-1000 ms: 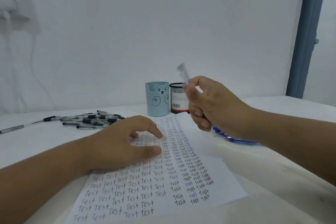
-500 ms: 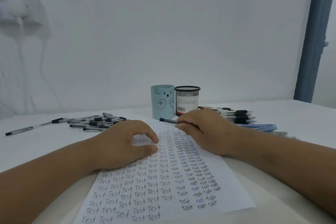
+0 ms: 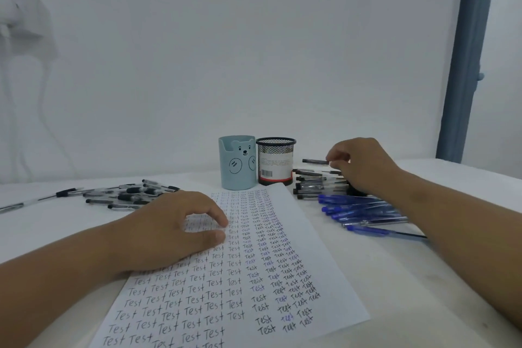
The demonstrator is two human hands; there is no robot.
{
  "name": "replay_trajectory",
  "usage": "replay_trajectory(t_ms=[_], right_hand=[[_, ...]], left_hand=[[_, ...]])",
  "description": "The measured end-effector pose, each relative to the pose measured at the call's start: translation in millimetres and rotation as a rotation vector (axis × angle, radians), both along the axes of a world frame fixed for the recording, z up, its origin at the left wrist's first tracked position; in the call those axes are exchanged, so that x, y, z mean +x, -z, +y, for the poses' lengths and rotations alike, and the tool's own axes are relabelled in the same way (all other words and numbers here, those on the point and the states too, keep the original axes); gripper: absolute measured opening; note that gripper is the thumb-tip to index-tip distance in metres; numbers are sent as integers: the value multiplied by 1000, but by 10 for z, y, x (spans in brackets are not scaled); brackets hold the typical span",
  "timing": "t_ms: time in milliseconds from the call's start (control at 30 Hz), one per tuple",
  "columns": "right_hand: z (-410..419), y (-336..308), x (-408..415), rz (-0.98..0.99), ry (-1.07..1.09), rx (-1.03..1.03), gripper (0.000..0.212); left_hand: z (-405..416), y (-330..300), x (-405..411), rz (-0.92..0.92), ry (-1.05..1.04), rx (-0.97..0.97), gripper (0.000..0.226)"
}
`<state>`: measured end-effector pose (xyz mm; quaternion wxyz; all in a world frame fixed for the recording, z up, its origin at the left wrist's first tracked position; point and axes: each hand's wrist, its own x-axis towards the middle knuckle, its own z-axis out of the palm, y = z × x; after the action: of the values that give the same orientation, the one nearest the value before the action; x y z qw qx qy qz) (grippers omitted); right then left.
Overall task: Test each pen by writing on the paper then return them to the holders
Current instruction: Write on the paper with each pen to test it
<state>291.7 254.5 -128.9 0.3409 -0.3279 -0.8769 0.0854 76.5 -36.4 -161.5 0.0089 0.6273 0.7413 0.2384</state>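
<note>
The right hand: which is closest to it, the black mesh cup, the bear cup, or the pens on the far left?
From the right hand:
1. Black mesh cup, just to its left.
2. Bear cup, beside the mesh cup, further left.
3. Left pen pile, across the paper, farthest.

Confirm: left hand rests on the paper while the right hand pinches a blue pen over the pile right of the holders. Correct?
Not quite. In the head view the right hand pinches a black pen, not a blue one; the left hand rests on the paper.

Matt white paper [image 3: 296, 234], a black wire-mesh metal holder [image 3: 276, 150], a smooth blue plastic holder [image 3: 236, 169].
</note>
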Motion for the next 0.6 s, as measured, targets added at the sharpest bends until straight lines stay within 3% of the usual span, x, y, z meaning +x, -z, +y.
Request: replay_trajectory(t_ms=[167, 400, 533, 600], right_hand=[[51, 82, -49, -188, 31, -33, 29], [1, 62, -54, -82, -3, -53, 37], [-374, 42, -227, 4, -195, 46, 27], [-691, 33, -344, -43, -368, 21, 19]], left_hand=[[3, -9, 10, 9, 4, -5, 36], [-14, -26, 28, -16, -27, -18, 30], [-72, -87, -131, -100, -108, 40, 17], [-121, -113, -316, -90, -135, 126, 11]])
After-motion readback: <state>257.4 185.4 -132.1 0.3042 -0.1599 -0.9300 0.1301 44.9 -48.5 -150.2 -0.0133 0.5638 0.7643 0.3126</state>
